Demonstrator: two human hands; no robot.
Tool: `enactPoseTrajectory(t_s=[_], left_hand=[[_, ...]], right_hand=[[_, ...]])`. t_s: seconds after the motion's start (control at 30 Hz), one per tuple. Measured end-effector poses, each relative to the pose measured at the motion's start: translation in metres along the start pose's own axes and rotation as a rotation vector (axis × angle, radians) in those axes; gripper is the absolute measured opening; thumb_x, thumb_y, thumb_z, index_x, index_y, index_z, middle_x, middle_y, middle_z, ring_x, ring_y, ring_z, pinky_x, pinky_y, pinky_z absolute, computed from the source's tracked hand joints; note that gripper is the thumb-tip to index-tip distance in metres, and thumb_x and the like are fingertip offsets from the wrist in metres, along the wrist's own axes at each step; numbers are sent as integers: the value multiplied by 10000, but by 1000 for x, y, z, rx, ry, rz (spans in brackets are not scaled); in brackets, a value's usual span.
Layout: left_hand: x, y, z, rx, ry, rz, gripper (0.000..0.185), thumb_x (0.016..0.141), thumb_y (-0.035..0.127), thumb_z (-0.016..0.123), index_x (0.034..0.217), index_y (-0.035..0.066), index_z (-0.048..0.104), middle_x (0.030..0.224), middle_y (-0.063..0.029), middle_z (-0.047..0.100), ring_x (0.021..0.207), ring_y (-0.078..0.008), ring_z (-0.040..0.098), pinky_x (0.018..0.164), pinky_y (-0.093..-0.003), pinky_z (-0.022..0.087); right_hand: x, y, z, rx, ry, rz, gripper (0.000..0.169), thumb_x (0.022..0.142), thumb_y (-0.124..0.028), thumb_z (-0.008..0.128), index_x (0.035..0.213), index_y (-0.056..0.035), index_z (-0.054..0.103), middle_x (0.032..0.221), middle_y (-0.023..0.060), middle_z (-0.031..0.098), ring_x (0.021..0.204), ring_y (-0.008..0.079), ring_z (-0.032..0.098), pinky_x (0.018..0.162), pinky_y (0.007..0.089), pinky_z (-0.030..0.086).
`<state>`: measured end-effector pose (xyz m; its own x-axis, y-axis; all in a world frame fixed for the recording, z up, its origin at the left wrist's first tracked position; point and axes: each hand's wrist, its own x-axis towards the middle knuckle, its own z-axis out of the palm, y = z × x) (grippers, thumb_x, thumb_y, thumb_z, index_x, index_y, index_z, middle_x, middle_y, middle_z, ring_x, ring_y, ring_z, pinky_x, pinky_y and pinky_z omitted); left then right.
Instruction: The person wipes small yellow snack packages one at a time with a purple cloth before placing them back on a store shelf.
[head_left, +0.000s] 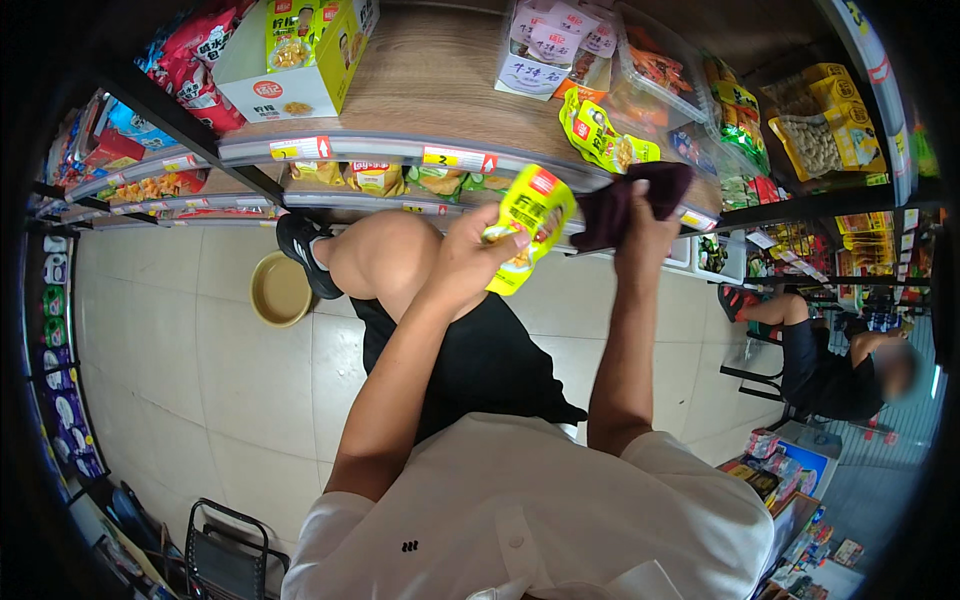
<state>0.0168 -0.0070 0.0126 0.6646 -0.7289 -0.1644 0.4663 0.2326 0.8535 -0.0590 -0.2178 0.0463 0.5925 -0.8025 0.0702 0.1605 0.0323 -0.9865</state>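
My left hand (480, 251) grips a yellow-green snack pouch (534, 217) by its side, printed face up, in front of the shelf edge. In my right hand (651, 217) is a dark maroon cloth (611, 210), bunched and close to the pouch's right side. Two or so similar yellow-green pouches (600, 135) lie loosely on the wooden shelf (427, 75), just beyond the cloth. A white and green display box (300, 90) with matching pouches stands at the shelf's left.
Purple snack packs in a box (536, 52) and a clear plastic bin (667, 90) occupy the shelf's right. A tan basin (280, 289) sits on the tiled floor. Behind me is a black folding chair (229, 551). Another person (832, 367) sits at the right.
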Motion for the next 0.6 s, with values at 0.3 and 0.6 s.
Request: enactPoseTrajectory(t_s=[0.3, 0.6], left_hand=[[6, 0, 5, -391, 205, 197, 388, 885, -64, 672, 1257, -22, 568, 1141, -94, 668, 1041, -177, 660, 894, -318, 539], [6, -10, -6, -309, 123, 234, 293, 889, -54, 685, 1144, 21, 561, 1112, -74, 636, 1080, -168, 641, 931, -293, 519]], right_hand=[[-50, 13, -20, -108, -719, 365, 393, 832, -137, 794, 1170, 7, 657, 1064, 30, 693, 981, 124, 634, 878, 296, 509], [-28, -8, -10, -75, -315, 189, 248, 856, -127, 767, 1057, -19, 669, 872, 12, 669, 769, 112, 618, 718, 281, 520]])
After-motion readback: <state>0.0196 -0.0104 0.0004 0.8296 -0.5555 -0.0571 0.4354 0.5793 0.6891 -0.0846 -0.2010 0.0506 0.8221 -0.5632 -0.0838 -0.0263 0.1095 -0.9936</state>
